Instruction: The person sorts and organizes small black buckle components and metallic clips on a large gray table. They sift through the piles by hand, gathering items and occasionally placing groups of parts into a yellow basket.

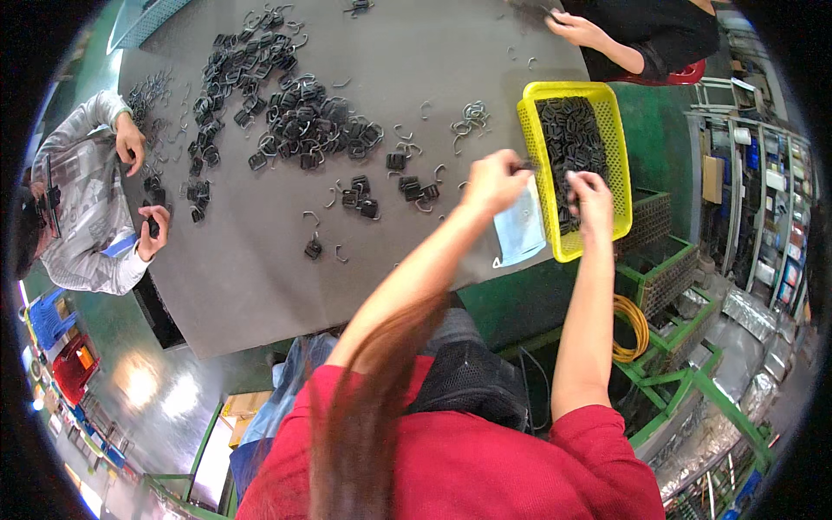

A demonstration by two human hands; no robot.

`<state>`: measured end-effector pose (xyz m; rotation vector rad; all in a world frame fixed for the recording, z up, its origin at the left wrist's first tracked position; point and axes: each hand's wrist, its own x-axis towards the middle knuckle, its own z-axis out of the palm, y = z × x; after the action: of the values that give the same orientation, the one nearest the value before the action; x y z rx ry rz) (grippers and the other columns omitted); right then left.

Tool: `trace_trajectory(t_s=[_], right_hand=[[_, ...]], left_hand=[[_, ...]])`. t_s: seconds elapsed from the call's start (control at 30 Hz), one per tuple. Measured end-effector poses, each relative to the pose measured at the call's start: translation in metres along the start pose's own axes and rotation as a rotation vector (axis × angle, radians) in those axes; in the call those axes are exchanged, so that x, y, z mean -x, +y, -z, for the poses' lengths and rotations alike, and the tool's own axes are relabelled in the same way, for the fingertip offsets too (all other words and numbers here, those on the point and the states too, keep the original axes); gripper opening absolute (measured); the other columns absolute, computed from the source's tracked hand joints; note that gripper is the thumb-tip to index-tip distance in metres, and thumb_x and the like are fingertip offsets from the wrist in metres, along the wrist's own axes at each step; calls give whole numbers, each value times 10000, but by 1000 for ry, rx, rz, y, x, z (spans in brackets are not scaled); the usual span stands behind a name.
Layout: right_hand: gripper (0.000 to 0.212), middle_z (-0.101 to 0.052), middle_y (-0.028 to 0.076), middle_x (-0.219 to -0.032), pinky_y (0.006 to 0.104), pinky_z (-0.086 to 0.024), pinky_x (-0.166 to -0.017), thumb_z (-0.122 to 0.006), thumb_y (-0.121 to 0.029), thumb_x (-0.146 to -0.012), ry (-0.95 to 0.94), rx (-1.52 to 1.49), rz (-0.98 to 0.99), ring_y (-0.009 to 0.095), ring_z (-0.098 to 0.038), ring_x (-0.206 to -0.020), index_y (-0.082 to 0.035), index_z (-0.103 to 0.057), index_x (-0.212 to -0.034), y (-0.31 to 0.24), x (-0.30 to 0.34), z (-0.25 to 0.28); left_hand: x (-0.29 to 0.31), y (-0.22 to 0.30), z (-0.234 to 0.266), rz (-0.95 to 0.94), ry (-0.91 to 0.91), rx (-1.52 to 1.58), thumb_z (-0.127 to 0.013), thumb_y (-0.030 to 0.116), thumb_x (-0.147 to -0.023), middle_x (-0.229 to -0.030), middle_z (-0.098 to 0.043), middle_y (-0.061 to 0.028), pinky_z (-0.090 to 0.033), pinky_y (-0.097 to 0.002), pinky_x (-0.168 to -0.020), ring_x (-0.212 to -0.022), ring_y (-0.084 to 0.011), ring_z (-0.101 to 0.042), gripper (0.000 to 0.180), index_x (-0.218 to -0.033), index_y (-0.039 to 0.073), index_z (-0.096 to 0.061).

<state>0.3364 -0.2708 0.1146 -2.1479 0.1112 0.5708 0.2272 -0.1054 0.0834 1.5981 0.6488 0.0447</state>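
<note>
My left hand [497, 184] is closed at the left rim of a yellow plastic basket [620, 147], with a small black plastic piece [526, 165] at its fingertips. Inside the basket lie many black plastic pieces [568, 130]. Over these reaches my right hand [593, 204], its fingers pinched together at a dark piece too small to make out. Under my left wrist a light blue face mask [520, 227] lies against the basket's side. Loose bent metal hooks [471, 117] lie to the left of the basket.
Black pieces with hooks [299, 121] are heaped across the grey table [260, 286]. On the left a person's hands [154, 227] handle a black piece. Another person's hand [579, 30] is at the far right. A green metal frame [667, 381] stands right of me.
</note>
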Motion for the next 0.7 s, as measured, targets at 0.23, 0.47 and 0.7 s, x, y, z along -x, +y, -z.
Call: trace_trajectory(t_s=[0.23, 0.47, 0.7], right_hand=[[343, -593, 102, -929, 369, -436, -818, -660, -190, -773, 545, 671, 851, 268, -552, -895, -35, -553, -1059, -5, -54, 27], [267, -560, 79, -880, 391, -492, -721, -700, -207, -709, -402, 718, 945, 259, -586, -875, -102, -566, -915, 13, 25, -160], [262, -588, 84, -798, 359, -478, -668, -736, -204, -685, -705, 515, 556, 235, -602, -763, -60, -586, -844, 32, 5, -175]], left_hand=[[-28, -4, 4, -234, 390, -292, -715, 282, -722, -1122, -545, -171, -392, -399, -937, -1071, -315, -492, 462, -1087, 41, -567], [0, -97, 89, 346, 593, -865, -730, 292, -717, -1081, -521, -77, -441, -411, -836, -1037, -275, -494, 439, -1064, 92, -552], [8, -114, 123, 147, 414, -107, -706, 159, -773, -768, -625, -42, -490, -287, -656, -732, -147, -608, 270, -982, 57, -568]])
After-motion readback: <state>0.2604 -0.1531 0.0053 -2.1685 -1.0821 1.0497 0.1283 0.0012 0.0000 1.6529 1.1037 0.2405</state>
